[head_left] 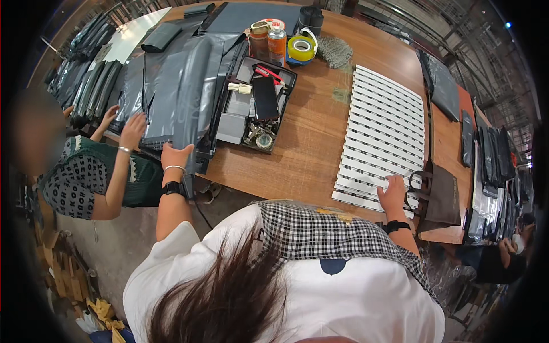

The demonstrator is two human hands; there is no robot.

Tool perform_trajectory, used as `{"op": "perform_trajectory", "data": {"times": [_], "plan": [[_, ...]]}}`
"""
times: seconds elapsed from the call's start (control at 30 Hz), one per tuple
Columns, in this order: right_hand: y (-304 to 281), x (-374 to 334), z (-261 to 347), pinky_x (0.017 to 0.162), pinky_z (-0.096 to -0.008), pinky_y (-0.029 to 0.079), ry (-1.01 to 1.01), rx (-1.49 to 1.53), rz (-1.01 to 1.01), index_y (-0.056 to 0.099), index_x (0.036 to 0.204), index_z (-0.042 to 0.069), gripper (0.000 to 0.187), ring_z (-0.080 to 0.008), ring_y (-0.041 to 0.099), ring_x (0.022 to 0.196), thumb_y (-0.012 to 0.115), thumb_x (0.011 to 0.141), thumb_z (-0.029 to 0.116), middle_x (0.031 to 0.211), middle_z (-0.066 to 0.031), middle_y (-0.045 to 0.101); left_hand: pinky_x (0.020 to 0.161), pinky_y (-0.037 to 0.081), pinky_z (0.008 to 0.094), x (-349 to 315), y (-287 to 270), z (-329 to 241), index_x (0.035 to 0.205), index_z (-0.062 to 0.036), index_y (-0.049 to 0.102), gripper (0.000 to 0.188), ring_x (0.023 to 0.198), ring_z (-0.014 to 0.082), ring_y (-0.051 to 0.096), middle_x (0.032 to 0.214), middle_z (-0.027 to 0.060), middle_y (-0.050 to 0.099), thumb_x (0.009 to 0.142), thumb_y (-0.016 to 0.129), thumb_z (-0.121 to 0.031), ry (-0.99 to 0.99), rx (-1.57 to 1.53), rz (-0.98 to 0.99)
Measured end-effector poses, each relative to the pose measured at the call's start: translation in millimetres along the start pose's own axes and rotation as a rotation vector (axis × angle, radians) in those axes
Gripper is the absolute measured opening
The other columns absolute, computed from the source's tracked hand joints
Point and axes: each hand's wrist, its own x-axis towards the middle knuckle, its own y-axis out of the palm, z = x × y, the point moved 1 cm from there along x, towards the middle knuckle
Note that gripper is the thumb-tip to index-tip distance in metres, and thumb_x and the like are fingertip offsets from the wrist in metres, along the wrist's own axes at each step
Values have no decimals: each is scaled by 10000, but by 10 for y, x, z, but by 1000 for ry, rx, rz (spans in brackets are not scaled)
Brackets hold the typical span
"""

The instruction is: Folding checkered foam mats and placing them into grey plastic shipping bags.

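Note:
My left hand (176,156) is at the near end of a long, folded dark grey plastic bag (193,94), its thumb and fingers closed on it. The bag lies over a stack of similar dark plastic sheets (163,86). Its fingertips are partly hidden by the plastic. On the right, my right hand (392,194) rests with fingers apart on the near edge of a white slatted panel (383,126), made of several parallel strips. Beside that hand lies a brown pouch with dark loop handles (443,197).
An open tray (271,143) of small tools and a phone-like black slab sits mid-table. Behind it stand a spray can (277,46), yellow tape (301,48) and a grey mesh bundle (334,52). A co-worker's hand (133,130) touches the sheets at left. Packed bags (492,154) are stacked far right.

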Motion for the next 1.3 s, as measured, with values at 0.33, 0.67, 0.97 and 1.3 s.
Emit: {"op": "perform_trajectory", "data": {"times": [0.33, 0.67, 0.97, 1.3], "plan": [[229, -468, -265, 980, -476, 479, 312, -25, 55, 686, 1047, 32, 403, -390, 585, 1113, 825, 726, 232, 1159, -194, 620, 1126, 402, 416, 618, 588, 751, 1333, 206, 505, 1131, 1365, 384, 522, 1390, 344, 564, 676, 832, -655, -53, 50, 241], [78, -729, -723, 1113, -501, 315, 756, -142, 127, 478, 1391, 81, 701, -349, 369, 1364, 761, 783, 285, 1428, -141, 437, 1118, 407, 444, 1601, 386, 1208, 1483, 22, 429, 800, 1398, 370, 452, 1564, 201, 409, 856, 748, -361, 576, -466, 687], [-608, -1137, -1817, 1242, -572, 98, 987, -435, 422, 32, 1654, 244, 1189, -335, 68, 1582, 819, 763, 258, 1725, -96, 49, 1114, 389, 507, -813, 1053, -82, 1359, 35, 516, 715, 1292, 427, 483, 1380, 235, 505, 763, 801, -239, 578, -42, 98], [-671, -1520, -3135, 1181, -470, 319, 270, -360, 448, 441, 1507, 192, 1168, -267, 411, 1439, 989, 479, 268, 1512, -74, 473, 1067, 431, 469, -2509, 1156, -1683, 1247, 15, 577, 544, 1224, 418, 526, 1258, 234, 566, 763, 771, -138, 793, 213, 246]]}}
